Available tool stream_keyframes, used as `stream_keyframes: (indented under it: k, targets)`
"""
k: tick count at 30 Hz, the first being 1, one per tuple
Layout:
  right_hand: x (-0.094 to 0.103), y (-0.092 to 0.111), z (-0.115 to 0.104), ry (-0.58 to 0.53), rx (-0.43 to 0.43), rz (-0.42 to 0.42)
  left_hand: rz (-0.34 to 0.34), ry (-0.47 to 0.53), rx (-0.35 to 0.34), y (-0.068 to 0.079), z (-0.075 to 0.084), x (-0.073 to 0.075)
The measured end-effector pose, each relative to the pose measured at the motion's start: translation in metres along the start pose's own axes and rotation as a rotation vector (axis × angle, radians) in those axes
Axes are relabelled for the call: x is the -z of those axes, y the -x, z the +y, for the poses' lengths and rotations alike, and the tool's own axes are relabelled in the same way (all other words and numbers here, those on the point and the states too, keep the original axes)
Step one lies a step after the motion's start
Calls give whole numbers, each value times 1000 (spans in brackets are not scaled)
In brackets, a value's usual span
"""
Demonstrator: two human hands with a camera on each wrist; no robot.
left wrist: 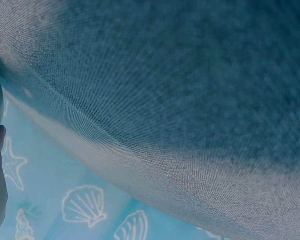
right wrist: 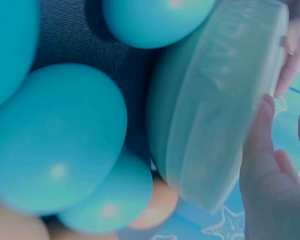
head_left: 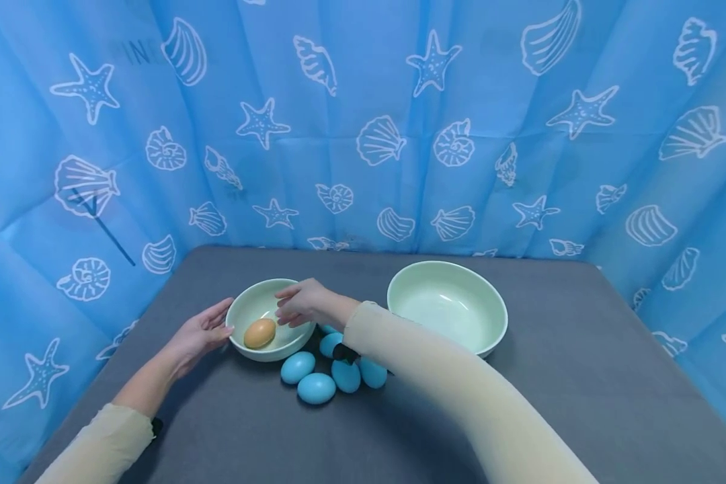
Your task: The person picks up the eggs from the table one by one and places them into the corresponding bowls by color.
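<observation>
A brown egg lies inside the smaller pale green bowl at the left of the table. My left hand touches that bowl's left side, its thumb at the rim and the fingers extended along the outside. Over the bowl's right part reaches my right hand, fingers loosely bent, apart from the egg and with nothing seen in them. Several blue eggs lie beside the bowl, partly covered by my right sleeve. In the right wrist view another brown egg shows behind a blue egg.
A larger pale green bowl stands to the right, its lower edge partly behind my right arm; no egg shows in its visible part. The grey cloth-covered table backs onto a blue shell-patterned curtain.
</observation>
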State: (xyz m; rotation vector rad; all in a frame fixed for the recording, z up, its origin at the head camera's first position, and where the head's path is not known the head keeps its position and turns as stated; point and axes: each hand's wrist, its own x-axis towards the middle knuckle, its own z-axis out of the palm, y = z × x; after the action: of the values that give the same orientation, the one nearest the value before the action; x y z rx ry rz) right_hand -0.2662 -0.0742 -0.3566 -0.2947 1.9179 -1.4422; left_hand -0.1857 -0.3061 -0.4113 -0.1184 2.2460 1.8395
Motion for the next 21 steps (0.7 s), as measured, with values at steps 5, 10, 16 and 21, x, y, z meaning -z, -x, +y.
stream_keyframes:
  k: [5, 10, 16, 21]
  targets:
    - [18, 19, -3, -42, 16, 26, -2, -19, -15, -1, -1, 2]
    - [37, 40, -1, -63, 38, 69, 0, -16, -21, -2, -2, 2]
    - [57, 67, 6, -61, 74, 128, 11, -3, -3, -1, -1, 0]
    - [68, 89, 16, -60, 105, 183, 11, 8, 8, 1, 0, -2]
